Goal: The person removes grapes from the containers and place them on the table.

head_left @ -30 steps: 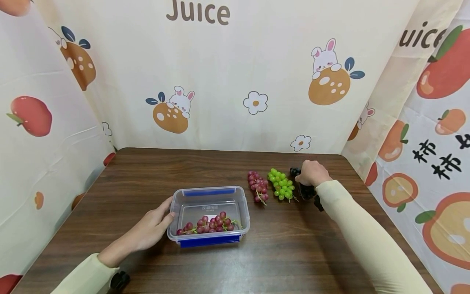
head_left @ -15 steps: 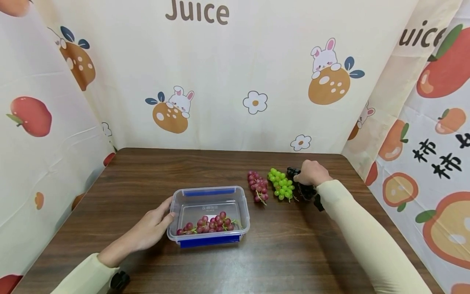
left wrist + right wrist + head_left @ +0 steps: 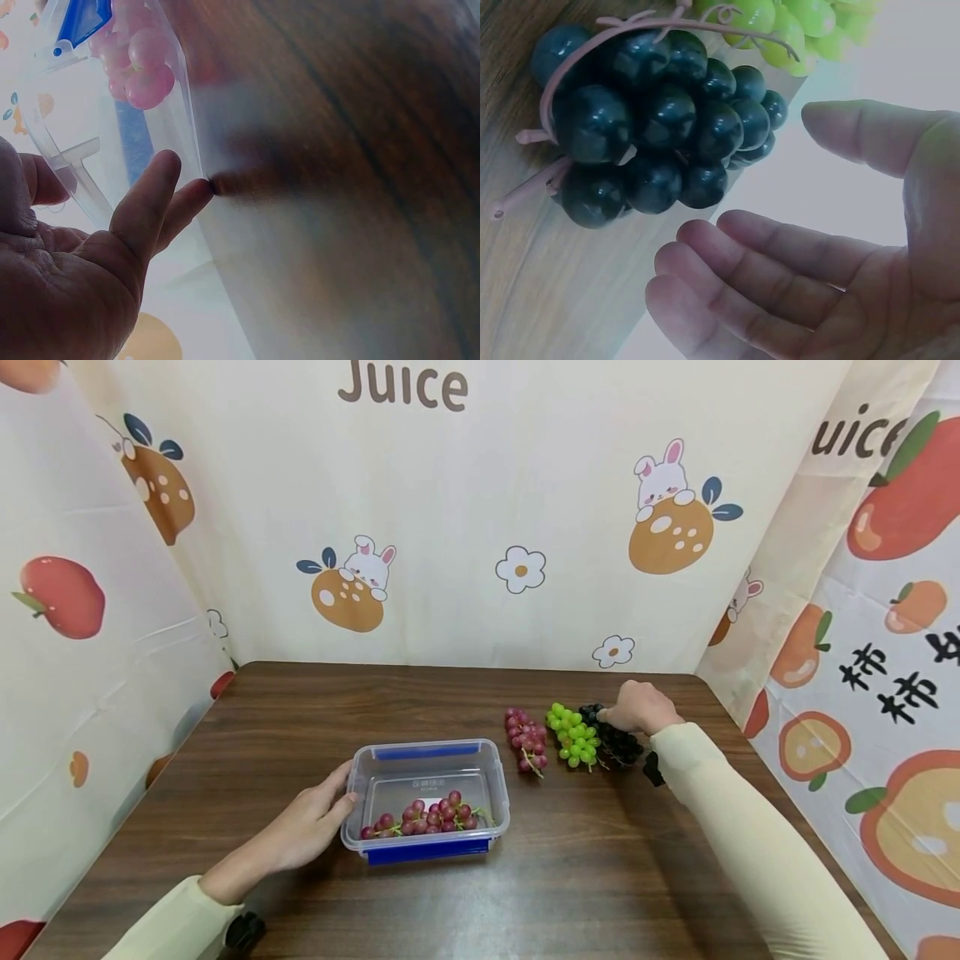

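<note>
A clear plastic food container point(image 3: 427, 756) with blue clips stands on the wooden table, holding a bunch of red grapes point(image 3: 431, 817). Against its left wall rests my left hand point(image 3: 315, 822), fingers fairly straight; the left wrist view shows fingertips point(image 3: 169, 161) by the wall. My right hand point(image 3: 641, 707) is over the right side of a bunch of black grapes point(image 3: 621, 745). In the right wrist view, thumb and fingers are spread beside the black grapes point(image 3: 660, 120), with a gap between. In the head view the hand hides part of this bunch.
Left of the black grapes lie a bunch of green grapes point(image 3: 573, 735) and a second red bunch point(image 3: 527, 739). The green bunch adjoins the black one. A printed curtain point(image 3: 450, 485) hangs behind the table point(image 3: 570, 877) and along both sides.
The black grapes have shifted slightly left toward the green bunch. My right hand has come away from them a little, uncovering more of the bunch. The left hand and container stay put.
</note>
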A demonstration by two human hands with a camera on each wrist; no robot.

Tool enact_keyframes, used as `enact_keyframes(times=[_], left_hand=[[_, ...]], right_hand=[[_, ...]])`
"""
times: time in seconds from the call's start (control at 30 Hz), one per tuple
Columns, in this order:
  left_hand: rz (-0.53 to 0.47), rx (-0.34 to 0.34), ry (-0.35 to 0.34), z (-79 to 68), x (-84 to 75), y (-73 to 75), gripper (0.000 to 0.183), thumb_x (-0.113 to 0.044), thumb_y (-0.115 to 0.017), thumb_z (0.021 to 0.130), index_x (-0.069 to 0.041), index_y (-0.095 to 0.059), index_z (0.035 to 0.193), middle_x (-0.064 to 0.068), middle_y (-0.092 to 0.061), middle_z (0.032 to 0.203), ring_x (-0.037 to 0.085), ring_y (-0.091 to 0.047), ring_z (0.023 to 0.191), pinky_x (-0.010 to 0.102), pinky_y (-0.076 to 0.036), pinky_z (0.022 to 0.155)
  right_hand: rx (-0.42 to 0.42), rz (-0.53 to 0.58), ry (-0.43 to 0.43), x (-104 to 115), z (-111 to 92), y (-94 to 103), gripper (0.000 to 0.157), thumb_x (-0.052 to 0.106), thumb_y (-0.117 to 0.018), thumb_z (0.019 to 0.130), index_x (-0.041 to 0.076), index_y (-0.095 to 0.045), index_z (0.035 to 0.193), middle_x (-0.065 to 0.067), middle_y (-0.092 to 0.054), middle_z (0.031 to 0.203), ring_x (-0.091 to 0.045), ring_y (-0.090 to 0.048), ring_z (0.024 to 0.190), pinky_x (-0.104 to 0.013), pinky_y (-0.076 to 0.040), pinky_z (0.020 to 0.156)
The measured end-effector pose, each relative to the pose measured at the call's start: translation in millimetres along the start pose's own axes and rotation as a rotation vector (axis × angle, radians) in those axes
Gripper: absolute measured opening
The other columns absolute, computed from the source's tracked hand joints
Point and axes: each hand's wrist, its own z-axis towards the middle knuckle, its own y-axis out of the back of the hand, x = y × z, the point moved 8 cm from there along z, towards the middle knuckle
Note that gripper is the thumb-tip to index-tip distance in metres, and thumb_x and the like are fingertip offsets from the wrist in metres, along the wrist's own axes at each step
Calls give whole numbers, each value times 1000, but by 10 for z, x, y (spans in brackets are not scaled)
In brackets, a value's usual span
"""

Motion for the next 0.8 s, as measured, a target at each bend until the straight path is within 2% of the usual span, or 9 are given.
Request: enact_keyframes(times=[0.4, 0.63, 0.8], left_hand=[[-2, 4, -8, -3, 6, -2, 53, -15, -48, 109, 4, -33, 156, 22, -61, 138, 34, -60, 122, 60, -46, 100], [4, 1, -11, -1, 6, -5, 53, -14, -48, 109, 4, -34, 156, 21, -61, 138, 32, -60, 122, 59, -46, 100], [4, -3, -8, -3, 4, -5, 52, -13, -49, 109, 5, -34, 155, 21, -61, 137, 31, -61, 121, 59, -46, 100]], right_hand=[[-82, -5, -1, 89, -124, 175, 52, 49, -59, 100, 14, -49, 63, 2, -33, 56, -14, -35, 49, -31, -35, 46], [-115, -10, 33, 217, -239, 225, 57, 53, -58, 100, 17, -47, 57, 3, -35, 54, -14, -38, 48, -30, -36, 45], [-157, 3, 71, 307, -304, 262, 56, 54, -60, 99, 14, -49, 61, 3, -37, 53, -14, -41, 48, -30, -36, 45]])
